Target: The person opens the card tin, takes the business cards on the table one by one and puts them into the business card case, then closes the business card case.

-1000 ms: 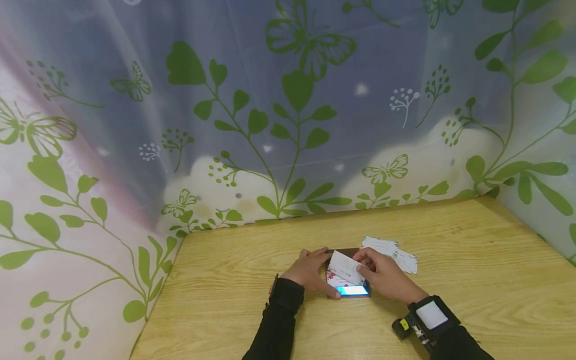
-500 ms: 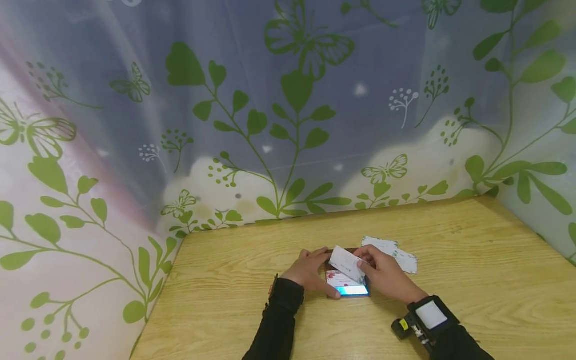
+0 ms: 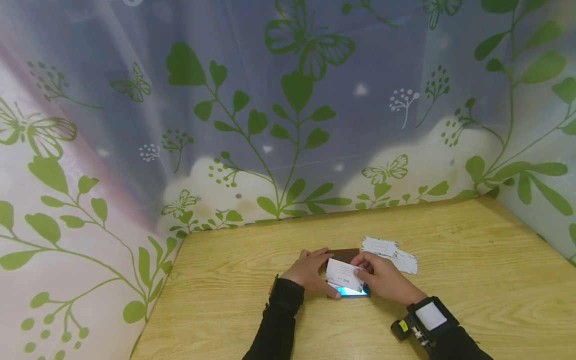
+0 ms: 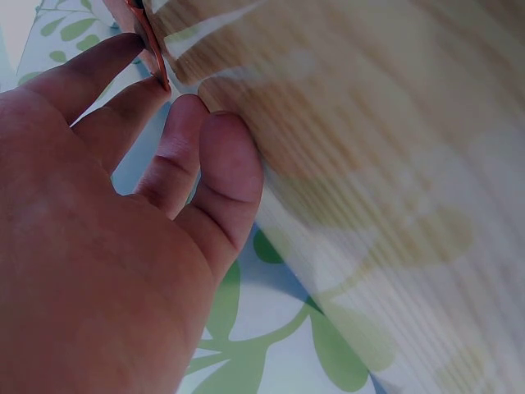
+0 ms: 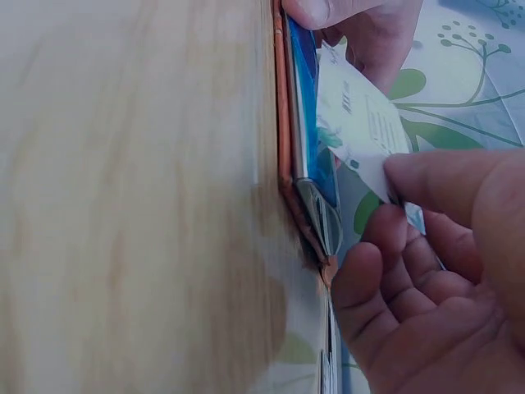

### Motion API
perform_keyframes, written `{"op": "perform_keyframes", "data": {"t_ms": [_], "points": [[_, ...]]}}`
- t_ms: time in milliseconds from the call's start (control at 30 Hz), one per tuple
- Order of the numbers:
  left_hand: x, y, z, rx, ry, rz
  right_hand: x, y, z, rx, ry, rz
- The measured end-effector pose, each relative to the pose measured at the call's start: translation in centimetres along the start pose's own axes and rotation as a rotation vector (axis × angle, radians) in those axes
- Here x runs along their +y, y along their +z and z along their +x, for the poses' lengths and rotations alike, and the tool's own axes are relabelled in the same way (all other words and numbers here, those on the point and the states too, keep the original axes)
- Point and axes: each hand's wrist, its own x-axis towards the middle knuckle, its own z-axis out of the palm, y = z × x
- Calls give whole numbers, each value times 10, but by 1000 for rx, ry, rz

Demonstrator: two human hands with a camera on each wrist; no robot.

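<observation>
A brown card holder [image 3: 344,255] lies on the table with a bright blue item [image 3: 353,292] at its near end. My left hand [image 3: 307,272] grips the holder's left side, its thumb at the near corner. In the left wrist view, fingertips [image 4: 150,86] touch the holder's reddish-brown edge [image 4: 156,57]. My right hand [image 3: 382,276] pinches a white printed card [image 3: 343,274] by its right edge, tilted over the holder. Seen from the right wrist, the card [image 5: 361,123] stands partly beside the holder's clear sleeves [image 5: 322,215]; how far it is inside I cannot tell.
Two white cards with leafy borders, a farther card [image 3: 379,245] and a nearer card [image 3: 406,262], overlap on the wooden table [image 3: 234,280] right of the holder. A patterned curtain [image 3: 252,125] hangs along the table's back and sides.
The white card in my right hand has come down nearer to me, now covering the red-flowered card and part of the blue item. More of the holder's brown far part shows. The left hand stays put.
</observation>
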Motion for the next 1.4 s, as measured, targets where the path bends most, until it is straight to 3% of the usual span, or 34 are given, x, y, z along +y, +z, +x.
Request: {"op": "perform_keyframes", "data": {"t_ms": [967,1167,1400], "points": [[2,0,0,-1,-2,11,2,-2,-5,-72,28,-10],[2,-1,-1,-3,0,0,1,-1,-4,-53,25,-24],[2,-1,-3,-7,-5,-20,1,-1,-1,35,46,-72]]}}
